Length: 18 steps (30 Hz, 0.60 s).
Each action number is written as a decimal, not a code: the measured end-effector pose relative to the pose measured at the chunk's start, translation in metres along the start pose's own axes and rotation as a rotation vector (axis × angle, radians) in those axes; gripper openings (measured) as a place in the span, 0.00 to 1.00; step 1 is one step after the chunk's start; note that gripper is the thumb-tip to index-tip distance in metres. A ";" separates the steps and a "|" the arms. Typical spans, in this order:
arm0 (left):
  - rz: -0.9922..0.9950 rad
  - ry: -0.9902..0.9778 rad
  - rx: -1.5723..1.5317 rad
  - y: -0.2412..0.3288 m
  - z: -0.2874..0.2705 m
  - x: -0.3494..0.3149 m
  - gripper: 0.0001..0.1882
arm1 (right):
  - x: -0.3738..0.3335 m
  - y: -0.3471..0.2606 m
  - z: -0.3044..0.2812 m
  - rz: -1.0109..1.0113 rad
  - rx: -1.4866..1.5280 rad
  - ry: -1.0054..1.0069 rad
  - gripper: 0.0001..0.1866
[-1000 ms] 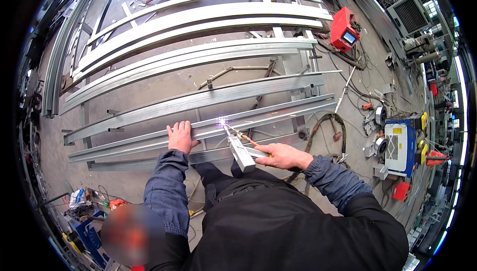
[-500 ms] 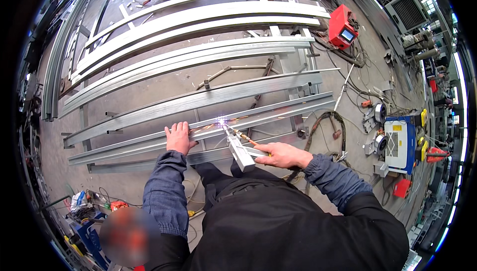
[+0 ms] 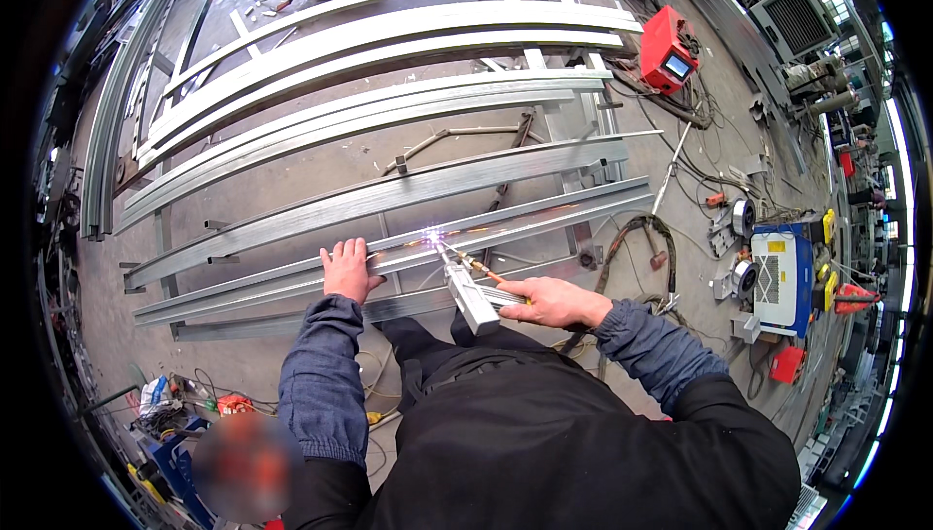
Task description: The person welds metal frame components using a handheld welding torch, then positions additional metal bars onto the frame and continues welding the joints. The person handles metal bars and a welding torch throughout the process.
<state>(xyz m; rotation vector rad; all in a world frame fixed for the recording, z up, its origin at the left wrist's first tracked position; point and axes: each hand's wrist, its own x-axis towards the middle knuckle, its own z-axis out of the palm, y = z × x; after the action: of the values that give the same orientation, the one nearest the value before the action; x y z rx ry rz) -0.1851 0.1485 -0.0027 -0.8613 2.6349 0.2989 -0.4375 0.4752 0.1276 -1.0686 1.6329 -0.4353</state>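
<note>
Silvery, long channel-shaped metal bar [image 3: 400, 260] lies across the near side, with our left hand [image 3: 347, 270] resting on it, grip spread apart. Our right hand [image 3: 559, 304], its grip clamped on a pale grey, box-bodied torch [image 3: 470, 300], points the tip at a purple-white spark [image 3: 433, 236] on the bar.

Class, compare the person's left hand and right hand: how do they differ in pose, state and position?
1. The left hand lies splayed on a metal rail; the right hand is closed around a grey torch.
2. The left hand points away from the body; the right hand points leftward.
3. The left hand is left of the bright spark; the right hand is right of it.
Shared: both are bare, below blue sleeves.
</note>
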 end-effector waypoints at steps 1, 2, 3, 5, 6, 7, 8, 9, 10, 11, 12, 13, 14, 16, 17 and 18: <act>0.000 0.003 0.000 0.000 -0.001 0.000 0.54 | 0.000 0.002 0.001 0.001 -0.011 0.010 0.34; 0.000 0.007 0.001 0.001 -0.001 -0.001 0.54 | -0.001 0.004 0.002 0.003 -0.022 0.020 0.34; 0.001 0.009 0.001 0.002 -0.002 -0.001 0.54 | -0.001 0.004 0.002 -0.002 -0.014 0.017 0.34; -0.001 0.003 0.006 0.004 -0.004 0.000 0.54 | -0.001 0.006 0.001 -0.013 0.003 0.012 0.34; -0.003 0.000 0.008 0.004 -0.004 0.000 0.54 | -0.001 0.007 0.002 -0.014 0.003 0.011 0.34; -0.003 0.010 0.018 0.004 -0.003 -0.001 0.54 | 0.000 0.009 0.003 -0.015 0.004 0.010 0.34; -0.003 0.021 0.029 0.002 0.001 0.000 0.54 | 0.000 0.011 0.003 -0.016 0.004 0.010 0.34; -0.003 0.032 0.039 0.002 0.002 0.000 0.54 | 0.000 0.011 0.002 -0.011 0.007 0.001 0.34; -0.003 0.034 0.035 0.001 0.004 0.000 0.54 | -0.001 0.010 0.001 -0.005 0.011 -0.008 0.34; -0.003 0.036 0.031 0.000 0.005 0.000 0.54 | -0.001 0.008 0.000 0.000 0.014 -0.016 0.34; -0.002 0.037 0.028 0.000 0.005 0.000 0.54 | -0.002 0.006 -0.002 0.008 0.014 -0.017 0.34; -0.003 0.029 0.025 0.000 0.006 0.001 0.54 | -0.003 0.002 -0.004 0.015 0.015 -0.018 0.35; -0.003 0.022 0.022 0.001 0.006 0.001 0.54 | -0.005 0.001 -0.005 0.023 0.015 -0.018 0.35; -0.002 0.020 0.022 0.000 0.006 0.003 0.54 | -0.006 0.009 0.000 -0.001 0.006 0.026 0.35; 0.000 0.025 0.025 -0.001 0.006 0.004 0.54 | -0.006 0.011 0.002 -0.013 0.001 0.048 0.35; 0.002 0.026 0.029 -0.001 0.004 0.003 0.54 | -0.006 0.011 0.002 0.010 -0.008 0.017 0.35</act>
<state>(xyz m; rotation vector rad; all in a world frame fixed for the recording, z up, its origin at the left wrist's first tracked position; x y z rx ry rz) -0.1858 0.1478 -0.0075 -0.8585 2.6570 0.2507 -0.4407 0.4866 0.1227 -1.0647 1.6557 -0.4330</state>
